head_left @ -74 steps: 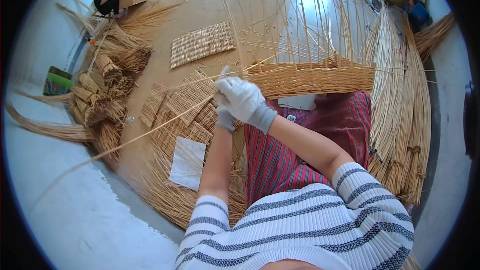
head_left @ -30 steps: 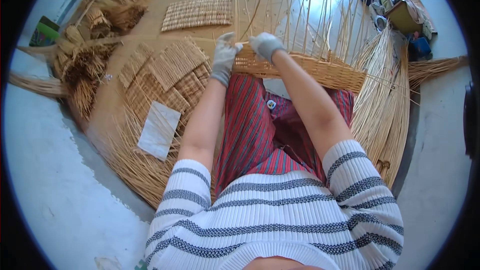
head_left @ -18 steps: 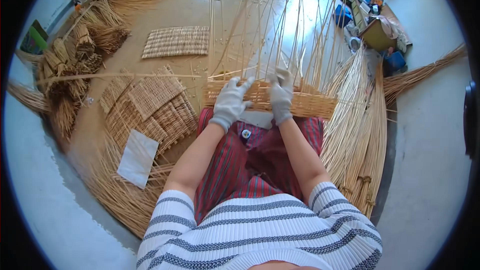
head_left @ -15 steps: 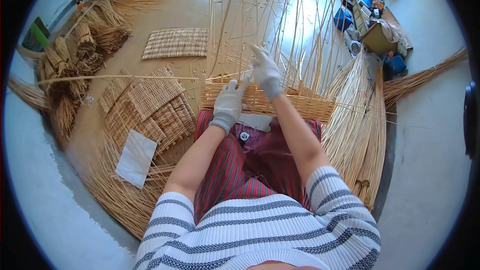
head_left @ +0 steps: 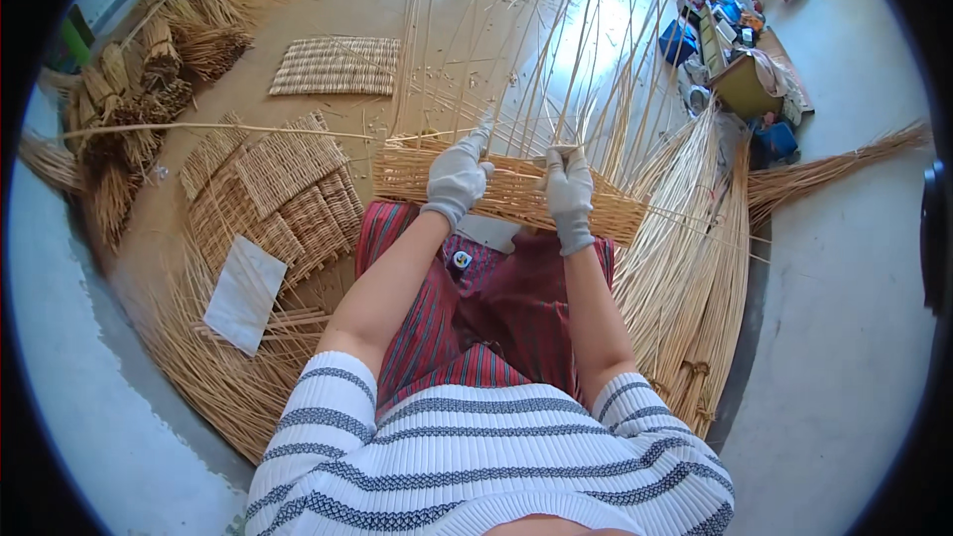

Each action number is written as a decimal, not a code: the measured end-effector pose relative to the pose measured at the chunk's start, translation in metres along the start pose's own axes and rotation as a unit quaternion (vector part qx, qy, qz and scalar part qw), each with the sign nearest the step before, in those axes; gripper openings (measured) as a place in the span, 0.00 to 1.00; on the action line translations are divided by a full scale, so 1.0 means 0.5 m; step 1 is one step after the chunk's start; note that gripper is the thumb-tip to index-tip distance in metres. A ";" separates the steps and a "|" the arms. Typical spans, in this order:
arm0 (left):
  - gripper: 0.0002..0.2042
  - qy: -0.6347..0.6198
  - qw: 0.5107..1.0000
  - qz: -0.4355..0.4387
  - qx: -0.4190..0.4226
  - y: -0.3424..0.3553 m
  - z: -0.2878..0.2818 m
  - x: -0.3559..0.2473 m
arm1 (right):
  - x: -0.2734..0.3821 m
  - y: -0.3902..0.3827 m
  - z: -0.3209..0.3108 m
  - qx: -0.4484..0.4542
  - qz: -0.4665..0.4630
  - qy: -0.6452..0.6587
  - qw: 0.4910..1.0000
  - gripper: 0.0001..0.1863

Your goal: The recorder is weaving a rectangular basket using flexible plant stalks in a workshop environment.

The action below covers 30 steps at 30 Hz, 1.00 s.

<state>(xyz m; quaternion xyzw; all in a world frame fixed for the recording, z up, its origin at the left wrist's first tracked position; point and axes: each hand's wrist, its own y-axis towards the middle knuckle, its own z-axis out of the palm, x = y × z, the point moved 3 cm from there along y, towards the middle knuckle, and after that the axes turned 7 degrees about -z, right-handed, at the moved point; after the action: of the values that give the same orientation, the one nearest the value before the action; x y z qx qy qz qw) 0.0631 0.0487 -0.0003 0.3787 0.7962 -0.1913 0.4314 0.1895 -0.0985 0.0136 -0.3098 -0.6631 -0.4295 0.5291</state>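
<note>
Across my lap lies a partly woven wicker piece (head_left: 397,174), tan, with long loose strands (head_left: 536,65) standing up from its far edge and fanning away. My left hand (head_left: 457,179), in a pale glove, is closed over its far rim left of the middle, thumb toward me and fingertips among the strands. Farther right, my gloved right hand (head_left: 570,197) is closed at the same rim, fingers bent around the base of a strand; the exact pinch is too small to make out. A long strand (head_left: 228,129) runs out sideways to the left from the weave.
Stacked woven mats (head_left: 283,179) and a white sheet (head_left: 246,293) lie at left, another mat (head_left: 333,65) farther off. Reed bundles (head_left: 139,89) line the left wall. Loose pale strands (head_left: 685,238) spread at right, near a container (head_left: 749,87) and clutter. Scraps dot the floor.
My right hand has come down from above the rim and closed at it. My left hand has shifted along the rim and over it. The wicker piece has tilted slightly.
</note>
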 end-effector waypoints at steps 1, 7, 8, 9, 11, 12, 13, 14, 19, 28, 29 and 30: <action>0.33 -0.001 1.000 0.001 -0.003 0.010 0.003 -0.006 | 0.026 0.008 0.011 0.038 -0.109 -0.145 0.983 0.07; 0.21 0.101 0.991 0.082 -0.019 0.032 -0.018 0.058 | 0.164 -0.002 0.173 0.281 -0.107 -0.141 0.943 0.13; 0.15 -0.227 0.974 -0.002 -0.024 0.015 -0.024 0.043 | 0.137 0.026 0.142 0.258 -0.033 -0.128 0.957 0.17; 0.14 -0.272 0.962 0.010 -0.008 -0.002 -0.047 0.023 | 0.111 0.042 0.123 0.249 -0.034 -0.129 0.959 0.17; 0.11 -0.380 0.924 -0.031 -0.008 -0.039 -0.115 0.029 | 0.071 0.037 0.120 0.262 -0.129 -0.308 0.906 0.18; 0.10 -0.371 0.928 -0.042 -0.004 -0.041 -0.141 0.063 | 0.063 0.022 0.130 0.347 -0.071 -0.303 0.885 0.18; 0.10 -0.361 0.931 -0.051 0.002 -0.039 -0.157 0.099 | 0.034 0.016 0.139 0.335 -0.145 -0.316 0.876 0.18; 0.10 -0.347 0.929 -0.127 -0.013 -0.032 -0.158 0.133 | 0.008 0.012 0.152 0.322 -0.222 -0.325 0.861 0.19; 0.13 -0.269 0.947 -0.119 -0.131 -0.025 -0.136 0.205 | 0.022 -0.024 0.200 0.216 -0.130 -0.357 0.899 0.25; 0.15 0.047 0.960 0.092 -0.260 -0.133 -0.083 0.051 | -0.027 0.008 0.177 0.231 -0.159 -0.302 0.911 0.13; 0.15 0.101 0.954 0.097 -0.263 -0.136 -0.080 0.041 | -0.035 0.013 0.172 0.229 -0.157 -0.303 0.912 0.13; 0.17 0.099 0.963 0.097 -0.230 -0.132 -0.073 0.035 | -0.040 0.016 0.169 0.239 -0.183 -0.280 0.912 0.11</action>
<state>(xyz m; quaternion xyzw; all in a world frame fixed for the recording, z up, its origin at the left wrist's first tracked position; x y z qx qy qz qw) -0.0132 0.0371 0.0038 0.3618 0.8171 0.0781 0.4420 0.1645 -0.0185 -0.0099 -0.1553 -0.9117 -0.2433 0.2924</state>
